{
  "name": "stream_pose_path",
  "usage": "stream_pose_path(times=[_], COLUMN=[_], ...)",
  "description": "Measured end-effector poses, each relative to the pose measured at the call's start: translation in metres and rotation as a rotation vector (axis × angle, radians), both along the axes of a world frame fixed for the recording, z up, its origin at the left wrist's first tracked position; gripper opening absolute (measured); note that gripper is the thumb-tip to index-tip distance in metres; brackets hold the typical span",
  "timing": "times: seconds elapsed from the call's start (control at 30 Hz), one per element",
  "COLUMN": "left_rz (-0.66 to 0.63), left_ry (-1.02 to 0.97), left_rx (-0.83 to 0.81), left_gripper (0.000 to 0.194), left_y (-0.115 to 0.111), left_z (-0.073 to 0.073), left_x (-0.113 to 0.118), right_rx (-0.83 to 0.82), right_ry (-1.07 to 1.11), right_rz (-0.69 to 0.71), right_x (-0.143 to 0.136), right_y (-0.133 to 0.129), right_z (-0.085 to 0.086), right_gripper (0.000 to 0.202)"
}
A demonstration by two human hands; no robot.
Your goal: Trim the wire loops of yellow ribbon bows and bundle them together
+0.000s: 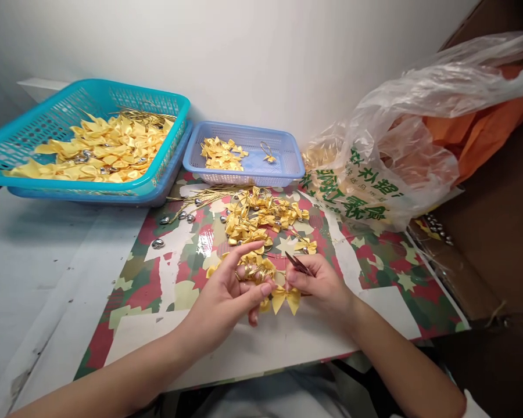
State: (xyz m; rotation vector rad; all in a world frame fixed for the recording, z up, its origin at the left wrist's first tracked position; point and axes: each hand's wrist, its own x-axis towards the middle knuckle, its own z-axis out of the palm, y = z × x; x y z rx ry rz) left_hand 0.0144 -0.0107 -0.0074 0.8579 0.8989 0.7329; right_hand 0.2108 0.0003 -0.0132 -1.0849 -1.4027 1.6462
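Several loops of gold cord [261, 274] are wound round the fingers of my left hand [230, 296]. Its index finger reaches up and away while the thumb presses in near a yellow ribbon bow [286, 299]. My right hand [320, 284] is closed round a small dark tool [299, 264] with two slim points aimed up and left; whether it is scissors or tweezers, I cannot tell. The yellow bow hangs between both hands, beside the right fingertips. Just beyond them lies a pile of yellow bows [248, 217] with gold cords and silver bells.
A turquoise basket [181, 107] full of bows and cords stands at the left, over a blue one. A smaller blue basket [244, 179] holds more bows. At the right sits a clear plastic bag [383, 151] against cardboard [501, 232]. Loose silver bells [157, 243] lie left of the pile.
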Motion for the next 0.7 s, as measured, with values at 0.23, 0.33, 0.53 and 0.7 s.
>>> stream_pose_path(times=[0.23,0.33,0.53,0.7], left_rz=[0.065,0.079,0.091,0.088], left_ry=[0.031,0.023,-0.023,-0.061], left_rx=[-0.007,-0.001,-0.019,-0.037], left_gripper=[0.067,0.070,0.068,0.065], left_y=[0.002,0.002,0.002,0.004], left_z=[0.003,0.001,0.002,0.004], left_x=[-0.002,-0.002,-0.003,-0.002], right_rx=[0.377,0.434,0.452,0.556], right_ry=[-0.735,-1.119,-1.318,-1.324], right_rz=[-0.646,-0.699,-0.608,-0.668], right_x=[0.031,0.047,0.059,0.061], right_y=[0.018,0.026,0.031,0.032], right_z=[-0.006,-0.012,-0.024,-0.025], right_gripper=[0.027,0.021,0.019,0.023])
